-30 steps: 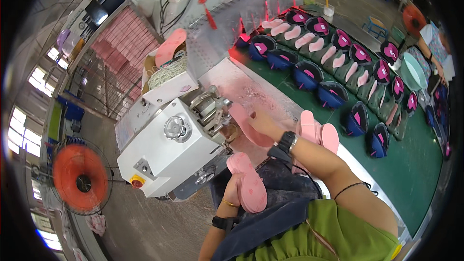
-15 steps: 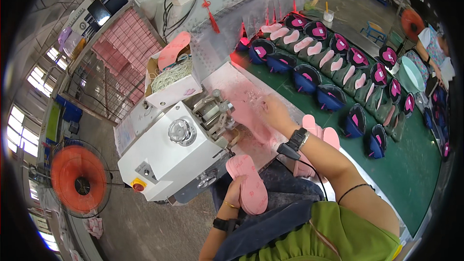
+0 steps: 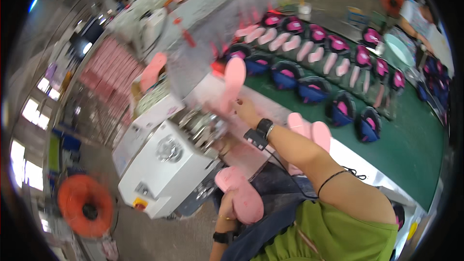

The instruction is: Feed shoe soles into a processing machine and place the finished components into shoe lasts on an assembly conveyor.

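My left hand point(image 3: 226, 205) is closed round a small stack of pink insoles point(image 3: 247, 199), held above my lap in front of a white machine point(image 3: 162, 176). Out past the machine's metal working head point(image 3: 200, 128), my right hand point(image 3: 247, 112) pinches the lower end of a single pink insole point(image 3: 234, 79). That insole stands nearly upright over the pink-dusted worktop point(image 3: 256, 92). More pink insoles point(image 3: 321, 135) are piled on the table beside my right forearm.
A green conveyor belt point(image 3: 386, 169) on the right carries rows of dark shoes point(image 3: 313, 89) and pale pink insoles. A box of string point(image 3: 157, 99) stands behind the machine. An orange fan point(image 3: 86, 205) is at left. Another person point(image 3: 415, 19) works at far right.
My right hand has moved away from the machine's head, bringing the single insole up from low over the worktop to nearly upright. My left hand keeps its stack; the whole view has shifted.
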The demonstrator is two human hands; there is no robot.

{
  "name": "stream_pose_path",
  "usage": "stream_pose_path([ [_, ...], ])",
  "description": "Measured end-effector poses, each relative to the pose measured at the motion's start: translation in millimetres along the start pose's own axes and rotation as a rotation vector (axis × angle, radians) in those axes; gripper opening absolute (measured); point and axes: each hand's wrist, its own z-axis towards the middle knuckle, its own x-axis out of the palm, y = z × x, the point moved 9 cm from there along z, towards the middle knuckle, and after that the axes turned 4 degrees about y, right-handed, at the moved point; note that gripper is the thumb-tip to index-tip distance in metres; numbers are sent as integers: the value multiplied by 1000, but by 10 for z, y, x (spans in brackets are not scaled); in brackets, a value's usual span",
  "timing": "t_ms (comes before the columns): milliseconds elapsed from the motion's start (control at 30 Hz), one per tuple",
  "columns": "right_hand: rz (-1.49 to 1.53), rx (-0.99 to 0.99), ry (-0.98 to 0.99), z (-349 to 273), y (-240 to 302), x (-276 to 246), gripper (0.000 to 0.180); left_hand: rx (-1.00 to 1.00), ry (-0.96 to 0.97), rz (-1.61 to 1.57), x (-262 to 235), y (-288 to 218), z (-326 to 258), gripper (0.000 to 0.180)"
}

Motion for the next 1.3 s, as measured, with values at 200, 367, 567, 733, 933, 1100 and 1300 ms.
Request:
stream_pose_path([
  [200,-18,14,-343,-631,301,-2158,18,97,172,178,599,-213,-12,43],
  [367,-632,76,-1011,-1964,270,-5112,24,-56,91,134,707,-110,57,58],
  [567,-984,494,-1218,-3479,133,-7006,32,-195,23,165,611,54,276,61],
  [733,-1024,709,-1150,-3481,-145,-7209,30,-156,-33,193,590,91,321,60],
  [933,-1043,709,-1142,-3235,-441,-7403,30,-139,-65,213,651,167,371,59],
  [1100,-1049,502,-1251,-3137,-424,-7345,32,-124,-76,231,674,203,420,58],
  [1300,-971,46,-958,-2498,-74,-6211,28,-54,-37,268,651,229,496,58],
])
